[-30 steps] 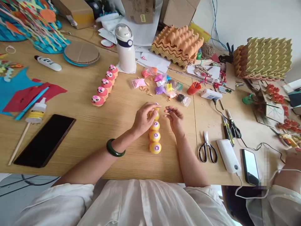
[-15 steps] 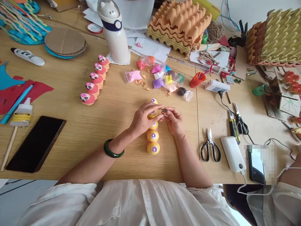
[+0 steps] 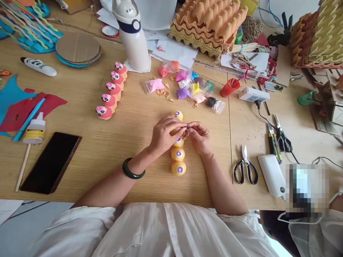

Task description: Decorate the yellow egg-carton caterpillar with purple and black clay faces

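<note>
Between my fingertips is a small dark piece of clay [image 3: 188,127]. My left hand [image 3: 165,135], with a dark green bangle [image 3: 132,170] at its wrist, pinches it from the left. My right hand [image 3: 200,138] pinches it from the right with thumb and forefinger. Beneath them on the table lies a yellow-painted egg-carton strip [image 3: 178,155], its bumps topped by white discs with purple rings; my left hand hides part of it. Further left stands a pink egg-carton strip [image 3: 108,100] with black-and-white eyes and pink tops. Black clay in a bag [image 3: 212,102] lies beyond my right hand.
Bags of coloured clay [image 3: 183,93] lie ahead among orange scraps. A white bottle [image 3: 136,46] and stacked egg trays [image 3: 206,30] stand behind. Scissors [image 3: 244,167] and a power bank [image 3: 272,175] lie right; a phone [image 3: 50,162] and glue bottle [image 3: 34,130] left. A co-worker's sleeve [image 3: 308,232] shows at right.
The whole view has shifted slightly, so things sit further right. My left fingers have come together on the dark clay piece, where they were more spread before.
</note>
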Demonstrator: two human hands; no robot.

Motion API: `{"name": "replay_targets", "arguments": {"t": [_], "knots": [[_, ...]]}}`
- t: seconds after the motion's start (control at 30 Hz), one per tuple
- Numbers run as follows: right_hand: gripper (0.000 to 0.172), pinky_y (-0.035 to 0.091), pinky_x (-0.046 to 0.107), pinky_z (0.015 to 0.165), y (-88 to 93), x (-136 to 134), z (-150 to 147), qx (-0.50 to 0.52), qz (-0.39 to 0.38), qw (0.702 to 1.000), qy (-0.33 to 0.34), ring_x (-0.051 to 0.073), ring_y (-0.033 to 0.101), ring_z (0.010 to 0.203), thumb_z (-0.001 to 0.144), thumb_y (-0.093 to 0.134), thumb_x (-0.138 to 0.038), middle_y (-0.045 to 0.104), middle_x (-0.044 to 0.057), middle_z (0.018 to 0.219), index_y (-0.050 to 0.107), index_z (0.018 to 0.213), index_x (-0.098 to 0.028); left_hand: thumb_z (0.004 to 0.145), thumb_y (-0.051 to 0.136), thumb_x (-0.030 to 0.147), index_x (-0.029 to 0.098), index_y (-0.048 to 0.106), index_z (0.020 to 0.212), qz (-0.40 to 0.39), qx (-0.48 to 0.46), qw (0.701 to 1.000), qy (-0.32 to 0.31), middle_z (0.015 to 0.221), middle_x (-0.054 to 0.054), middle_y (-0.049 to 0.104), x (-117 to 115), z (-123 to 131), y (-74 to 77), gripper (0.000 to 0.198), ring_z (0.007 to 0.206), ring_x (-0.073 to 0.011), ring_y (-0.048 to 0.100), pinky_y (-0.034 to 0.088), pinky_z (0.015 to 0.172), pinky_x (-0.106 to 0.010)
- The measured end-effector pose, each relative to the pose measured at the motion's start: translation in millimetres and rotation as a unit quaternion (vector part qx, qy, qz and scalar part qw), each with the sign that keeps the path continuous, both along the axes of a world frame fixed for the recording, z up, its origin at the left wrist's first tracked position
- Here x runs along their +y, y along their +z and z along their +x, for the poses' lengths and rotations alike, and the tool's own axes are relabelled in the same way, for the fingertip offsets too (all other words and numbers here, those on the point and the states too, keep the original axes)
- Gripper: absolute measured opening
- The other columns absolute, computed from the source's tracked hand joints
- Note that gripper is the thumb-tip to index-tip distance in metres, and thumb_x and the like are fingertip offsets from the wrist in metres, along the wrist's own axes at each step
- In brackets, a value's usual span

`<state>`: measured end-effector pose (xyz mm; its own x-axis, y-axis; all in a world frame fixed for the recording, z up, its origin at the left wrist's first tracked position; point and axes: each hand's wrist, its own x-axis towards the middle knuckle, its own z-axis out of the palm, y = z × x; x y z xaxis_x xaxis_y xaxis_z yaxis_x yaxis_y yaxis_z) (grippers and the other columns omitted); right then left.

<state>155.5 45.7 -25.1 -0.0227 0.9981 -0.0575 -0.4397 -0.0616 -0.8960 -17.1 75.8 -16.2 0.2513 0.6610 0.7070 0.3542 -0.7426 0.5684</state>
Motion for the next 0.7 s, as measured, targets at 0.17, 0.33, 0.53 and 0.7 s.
{"name": "replay_targets", "arguments": {"t": [0.17,0.33,0.53,0.7], "knots": [[0.036,0.062,0.026,0.06,-0.3,-0.9,-1.4,-0.013,-0.009,1.0,-0.004,0.012,0.065,0.062,0.074,0.097,-0.048,0.071,-0.003,0.072,0.076,0.088,-0.023,0.101,0.072,0.022,0.02,0.078,0.112,-0.018,0.006,1.0,-0.004,0.104,-0.005,0.082,-1.9,-0.9,4.9,0.013,0.102,-0.0198,0.075,0.06,0.102,-0.036],[0.037,0.063,0.026,0.062,-2.9,-1.1,-1.5,-0.008,-0.004,1.0,-0.001,0.011,0.066,0.061,0.075,0.096,-0.048,0.07,-0.004,0.07,0.075,0.09,-0.022,0.103,0.071,0.028,0.022,0.079,0.114,-0.002,0.016,1.0,-0.025,0.105,-0.004,0.082,-0.7,-1.3,4.4,0.015,0.104,-0.0196,0.074,0.058,0.111,-0.04],[0.038,0.064,0.026,0.063,-2.2,-2.4,-2.5,-0.012,0.002,1.0,0.012,0.012,0.067,0.066,0.076,0.096,-0.047,0.071,-0.002,0.076,0.075,0.094,-0.022,0.102,0.073,0.026,0.023,0.08,0.102,-0.001,0.01,1.0,0.0,0.094,-0.001,0.083,0.5,-1.8,2.3,0.007,0.096,-0.0173,0.077,0.061,0.105,-0.038],[0.038,0.061,0.025,0.056,-3.4,-2.4,-1.7,-0.02,0.006,1.0,0.009,0.012,0.065,0.061,0.079,0.094,-0.05,0.07,-0.003,0.072,0.072,0.091,-0.021,0.104,0.071,0.031,0.024,0.079,0.115,-0.019,0.034,0.999,-0.016,0.106,-0.003,0.083,0.2,-5.3,6.0,0.016,0.106,-0.0187,0.075,0.061,0.105,-0.038]]}}
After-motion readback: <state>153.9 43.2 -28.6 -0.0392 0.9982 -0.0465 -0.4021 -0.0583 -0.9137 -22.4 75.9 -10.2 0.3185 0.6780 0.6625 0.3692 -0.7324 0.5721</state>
